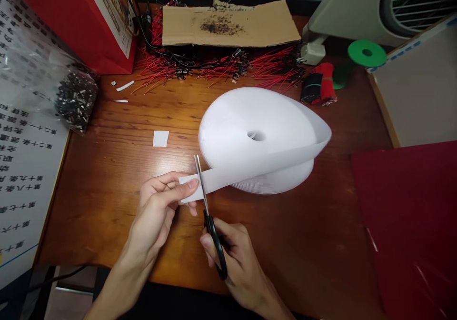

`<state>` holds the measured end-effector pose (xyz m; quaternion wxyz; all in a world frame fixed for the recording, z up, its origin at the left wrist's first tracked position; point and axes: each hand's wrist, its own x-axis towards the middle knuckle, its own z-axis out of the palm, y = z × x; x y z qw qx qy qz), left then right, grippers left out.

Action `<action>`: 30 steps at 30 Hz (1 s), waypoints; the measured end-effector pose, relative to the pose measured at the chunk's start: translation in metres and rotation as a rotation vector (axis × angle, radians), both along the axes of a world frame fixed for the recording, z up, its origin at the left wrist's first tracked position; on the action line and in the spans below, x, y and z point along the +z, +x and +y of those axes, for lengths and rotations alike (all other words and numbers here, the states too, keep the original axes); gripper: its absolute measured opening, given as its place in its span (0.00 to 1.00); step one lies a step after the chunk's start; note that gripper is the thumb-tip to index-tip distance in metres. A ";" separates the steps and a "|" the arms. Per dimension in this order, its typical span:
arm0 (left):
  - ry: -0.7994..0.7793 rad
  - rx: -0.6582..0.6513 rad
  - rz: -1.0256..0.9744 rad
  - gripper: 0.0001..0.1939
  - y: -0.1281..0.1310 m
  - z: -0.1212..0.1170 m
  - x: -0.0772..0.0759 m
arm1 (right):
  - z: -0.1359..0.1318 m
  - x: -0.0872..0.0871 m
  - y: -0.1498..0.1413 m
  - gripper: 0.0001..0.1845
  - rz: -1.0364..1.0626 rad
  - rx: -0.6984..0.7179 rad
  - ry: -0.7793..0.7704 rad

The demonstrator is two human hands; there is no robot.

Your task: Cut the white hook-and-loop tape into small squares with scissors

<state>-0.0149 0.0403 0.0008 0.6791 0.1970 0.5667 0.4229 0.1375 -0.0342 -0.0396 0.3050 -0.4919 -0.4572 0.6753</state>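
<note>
Wire-assembly workspace: wooden desk (107, 177), red wires (274, 70), bagged terminals (76, 100).

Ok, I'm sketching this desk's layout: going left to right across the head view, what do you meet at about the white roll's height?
Printed sheet → clear bag of dark metal parts → white square scrap → white tape roll → red board

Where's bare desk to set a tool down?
Bare wood shows between the wide white tape roll and the dark red sheet, and left of the roll around the small white square. Crowded: the far edge, with red-wired connectors under the brown cardboard.
</note>
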 end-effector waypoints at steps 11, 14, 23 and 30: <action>-0.107 0.031 -0.066 0.15 0.000 0.005 0.007 | 0.008 0.011 0.005 0.23 -0.110 0.067 -0.101; -0.103 0.027 -0.076 0.13 -0.002 0.005 0.006 | 0.012 0.013 0.005 0.24 -0.070 0.060 -0.109; -0.124 0.065 -0.071 0.15 0.003 0.004 0.005 | 0.005 0.008 -0.004 0.23 0.001 0.010 -0.018; -0.031 0.035 0.076 0.13 -0.014 0.006 0.000 | 0.007 0.008 0.003 0.23 -0.044 0.011 -0.053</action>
